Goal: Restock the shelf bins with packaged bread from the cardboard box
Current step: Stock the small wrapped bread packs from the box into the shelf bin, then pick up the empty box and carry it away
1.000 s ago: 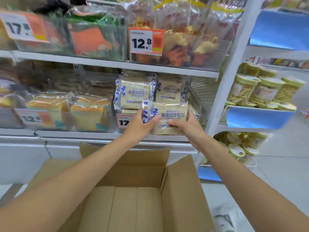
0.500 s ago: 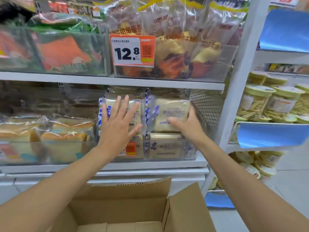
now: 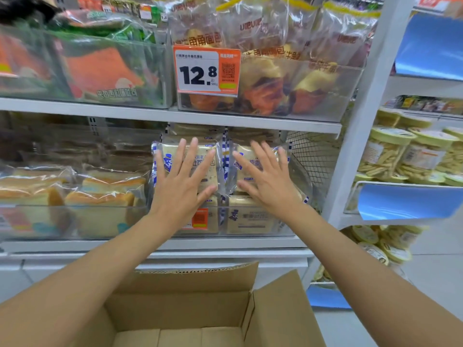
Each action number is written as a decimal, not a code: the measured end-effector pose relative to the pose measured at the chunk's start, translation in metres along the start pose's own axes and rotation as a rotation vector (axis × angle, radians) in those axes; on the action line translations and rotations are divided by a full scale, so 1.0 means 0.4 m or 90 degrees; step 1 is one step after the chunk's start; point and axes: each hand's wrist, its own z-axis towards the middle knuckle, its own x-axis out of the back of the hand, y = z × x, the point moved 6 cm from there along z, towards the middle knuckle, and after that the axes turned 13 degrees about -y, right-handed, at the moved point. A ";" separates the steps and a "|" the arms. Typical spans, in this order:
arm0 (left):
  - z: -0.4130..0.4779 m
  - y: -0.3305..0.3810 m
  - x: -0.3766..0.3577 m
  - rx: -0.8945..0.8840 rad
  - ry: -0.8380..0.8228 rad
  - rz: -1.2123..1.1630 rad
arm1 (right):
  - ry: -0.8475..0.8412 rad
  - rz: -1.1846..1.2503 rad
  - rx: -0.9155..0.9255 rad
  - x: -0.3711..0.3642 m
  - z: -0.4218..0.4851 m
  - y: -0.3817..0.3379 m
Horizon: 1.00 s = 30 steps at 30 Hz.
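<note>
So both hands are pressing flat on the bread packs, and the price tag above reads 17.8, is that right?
Not quite: the head view shows that price tag reads 12.8. The left hand and right hand do press flat on the bread packs.

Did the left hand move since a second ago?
Yes. The left hand went up: it was level with the small orange price tag, and now it presses flat on the left bread packet, above that tag.

I see two white boards. The upper shelf (image 3: 125, 108) carries a clear pastry bin (image 3: 313, 101). On the lower shelf (image 3: 225, 243) the right bin (image 3: 285, 224) holds blue-edged bread packs (image 3: 248, 215). The left bin (image 3: 62, 221) just beside it is blurred, possibly holding sliced loaves.
</note>
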 end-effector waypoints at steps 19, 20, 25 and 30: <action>0.010 0.003 -0.010 -0.004 -0.004 -0.005 | 0.029 0.285 -0.227 -0.013 -0.028 0.076; 0.011 0.003 -0.015 -0.008 -0.006 -0.010 | 0.017 0.357 -0.214 -0.019 -0.022 0.066; 0.012 0.000 -0.022 -0.020 0.000 -0.030 | -0.038 0.398 -0.164 -0.011 -0.008 0.056; 0.007 0.000 -0.007 -0.018 0.016 -0.020 | 0.097 -0.010 -0.090 0.005 -0.019 0.038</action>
